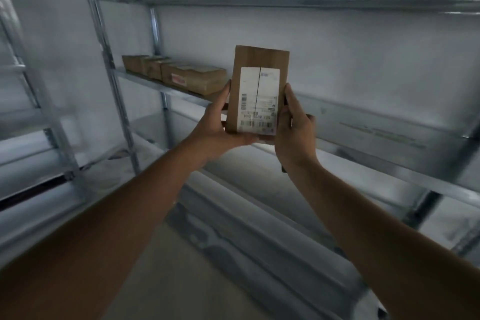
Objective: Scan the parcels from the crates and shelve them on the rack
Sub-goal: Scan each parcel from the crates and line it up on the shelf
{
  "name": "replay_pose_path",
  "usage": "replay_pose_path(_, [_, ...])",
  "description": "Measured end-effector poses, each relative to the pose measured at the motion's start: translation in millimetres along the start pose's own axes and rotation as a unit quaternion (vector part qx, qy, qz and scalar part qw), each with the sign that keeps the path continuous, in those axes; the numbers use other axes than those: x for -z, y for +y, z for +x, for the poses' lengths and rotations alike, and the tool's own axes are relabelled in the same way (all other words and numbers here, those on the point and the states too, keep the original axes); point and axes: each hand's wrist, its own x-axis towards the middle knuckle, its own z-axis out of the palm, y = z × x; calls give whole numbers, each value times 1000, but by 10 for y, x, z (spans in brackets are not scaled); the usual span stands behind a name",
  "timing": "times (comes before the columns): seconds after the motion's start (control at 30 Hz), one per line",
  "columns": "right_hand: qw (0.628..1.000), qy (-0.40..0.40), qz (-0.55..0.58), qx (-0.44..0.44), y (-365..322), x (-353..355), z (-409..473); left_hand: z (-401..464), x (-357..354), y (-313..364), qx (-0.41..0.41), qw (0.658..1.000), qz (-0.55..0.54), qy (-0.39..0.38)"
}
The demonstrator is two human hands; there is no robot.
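Upright, brown parcel (259, 91), white barcoded label.

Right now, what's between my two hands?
In the head view, one brown parcel with a white label. The left hand grips its left edge, the right hand its right edge, in front of the rack.

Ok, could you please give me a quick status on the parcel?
Left hand and right hand both gripping brown cardboard parcel, white label facing camera. Held up before metal rack shelf. Nothing in the way.
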Motion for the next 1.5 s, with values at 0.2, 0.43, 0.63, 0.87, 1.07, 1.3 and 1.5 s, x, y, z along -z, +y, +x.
replay_pose_path(0.2, [1000,-11,9,4,145,-924,621,641,573,-625,-7,999,46,28])
replay_pose_path(0.43, [999,31,-6,-19,207,-1979,1191,1476,1311,-1351,-41,997,61,-11])
replay_pose_path(0.63, [993,88,-62,-41,183,-2543,1625,2203,1748,-1732,-84,992,62,-70])
replay_pose_path(0.87, [986,127,-83,-69,373,-2733,2156,2928,1791,-1900,-127,984,76,-103])
replay_pose_path(1.07, [984,101,-109,-98,574,-2728,2726,3510,1742,-1976,-144,974,135,-114])
replay_pose_path(1.3, [978,52,-136,-147,669,-2724,3097,4023,1746,-2078,-106,965,182,-158])
replay_pose_path(1.5, [970,41,-136,-197,826,-2814,3405,4386,1724,-2261,-64,964,182,-184])
